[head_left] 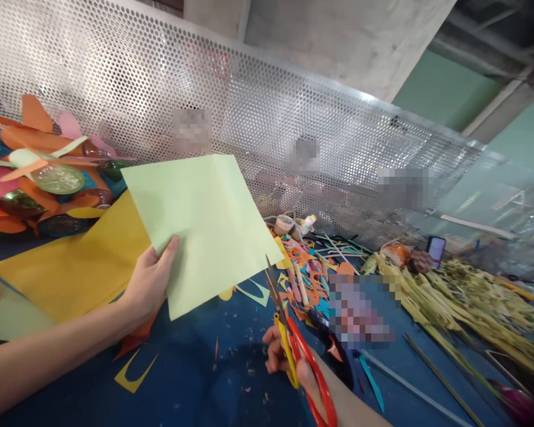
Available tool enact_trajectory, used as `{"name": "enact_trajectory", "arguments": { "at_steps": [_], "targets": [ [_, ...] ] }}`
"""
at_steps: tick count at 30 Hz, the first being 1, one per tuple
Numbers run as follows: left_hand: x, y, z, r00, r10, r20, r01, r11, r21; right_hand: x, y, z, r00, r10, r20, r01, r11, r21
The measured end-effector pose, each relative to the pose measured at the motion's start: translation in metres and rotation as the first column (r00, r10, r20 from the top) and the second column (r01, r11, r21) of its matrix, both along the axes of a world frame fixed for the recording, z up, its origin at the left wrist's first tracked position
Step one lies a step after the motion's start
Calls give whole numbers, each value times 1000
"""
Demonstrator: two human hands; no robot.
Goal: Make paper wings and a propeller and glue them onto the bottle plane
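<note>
My left hand [153,273] pinches the left edge of a pale green sheet of paper [204,231], thumb on top, and holds it up over the blue table. My right hand [289,362] grips scissors [289,332] with one red and one yellow handle. Their blades point up toward the sheet's lower right corner and look slightly parted. Whether they touch the paper I cannot tell. Beneath and behind my left hand lies a larger yellow sheet [80,267]. A yellow offcut [136,373] with a curved notch rests on the table below.
Plastic bottles with paper petals [57,178] crowd the left. Colourful paper scraps [305,273] lie beyond the scissors, near a tape roll [283,224]. Dried leaves [485,290] and a phone [436,252] are on the right. A perforated metal panel [258,124] bounds the table's far side.
</note>
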State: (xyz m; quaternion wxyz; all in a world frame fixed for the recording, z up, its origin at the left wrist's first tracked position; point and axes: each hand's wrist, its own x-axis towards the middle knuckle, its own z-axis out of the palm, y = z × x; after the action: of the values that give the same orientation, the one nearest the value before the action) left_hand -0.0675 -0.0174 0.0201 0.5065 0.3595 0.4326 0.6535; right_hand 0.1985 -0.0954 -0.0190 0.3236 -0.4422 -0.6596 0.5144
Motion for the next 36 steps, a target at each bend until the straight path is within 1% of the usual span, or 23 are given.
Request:
{"name": "enact_trajectory", "arguments": {
  "at_steps": [2, 3, 4, 6, 7, 8, 10, 13, 15, 17, 19, 22, 24, 25, 27, 29, 33, 36],
  "targets": [
    [0, 8, 6, 1000, 6, -13, -5, 999, 47, -3, 3, 15, 999, -5, -44, 7, 1000, 31],
    [-1, 13, 11, 1000, 12, -22, -11, 997, 79, -5, 6, 23, 999, -9, -42, 12, 998, 63],
    [-2, 20, 16, 999, 15, -29, -11, 993, 114, -7, 9, 33, 1000, -13, -5, 13, 995, 100],
    [-3, 34, 29, 999, -5, -34, 10, 987, 161, -11, 16, 51, 994, 14, 105, -28, 990, 135],
    [-4, 41, 36, 999, -19, -39, 26, 984, 174, -13, 20, 59, 992, 12, 126, -34, 984, 174],
    [-6, 48, 43, 998, -27, -48, 35, 981, 190, -15, 24, 67, 992, 15, 122, -40, 979, 202],
    [-9, 61, 58, 996, -10, -84, 30, 971, 238, -22, 33, 79, 998, 24, 64, -38, 974, 223],
    [-16, 73, 78, 984, 41, -173, 18, 946, 323, -36, 44, 90, 997, 59, -54, -49, 983, 178],
    [-20, 77, 88, 975, 47, -217, 28, 943, 332, -45, 50, 91, 988, 77, -133, -54, 984, 168],
    [-23, 78, 96, 972, 24, -234, 49, 951, 304, -50, 54, 84, 973, 73, -219, -35, 984, 174],
    [-25, 76, 101, 968, -8, -249, 78, 959, 272, -52, 59, 70, 954, 63, -293, -20, 989, 148],
    [-28, 72, 104, 954, -71, -290, 146, 959, 245, -52, 64, 44, 940, 14, -341, 27, 993, 113],
    [-29, 68, 105, 938, -106, -330, 192, 952, 240, -53, 63, 33, 930, 4, -369, 37, 994, 103],
    [-30, 66, 106, 927, -124, -353, 217, 947, 237, -54, 61, 31, 923, 3, -384, 38, 994, 100],
    [-30, 62, 108, 913, -153, -378, 252, 941, 227, -54, 55, 32, 913, 4, -408, 41, 994, 101],
    [-28, 58, 112, 917, -171, -361, 257, 944, 206, -53, 49, 38, 918, 7, -397, 48, 991, 128],
    [-23, 49, 121, 937, -142, -318, 199, 968, 155, -48, 42, 54, 962, 39, -271, 24, 974, 226],
    [-23, 44, 126, 939, -107, -328, 167, 973, 160, -45, 39, 62, 981, 57, -185, -5, 962, 272]
  ]
}}
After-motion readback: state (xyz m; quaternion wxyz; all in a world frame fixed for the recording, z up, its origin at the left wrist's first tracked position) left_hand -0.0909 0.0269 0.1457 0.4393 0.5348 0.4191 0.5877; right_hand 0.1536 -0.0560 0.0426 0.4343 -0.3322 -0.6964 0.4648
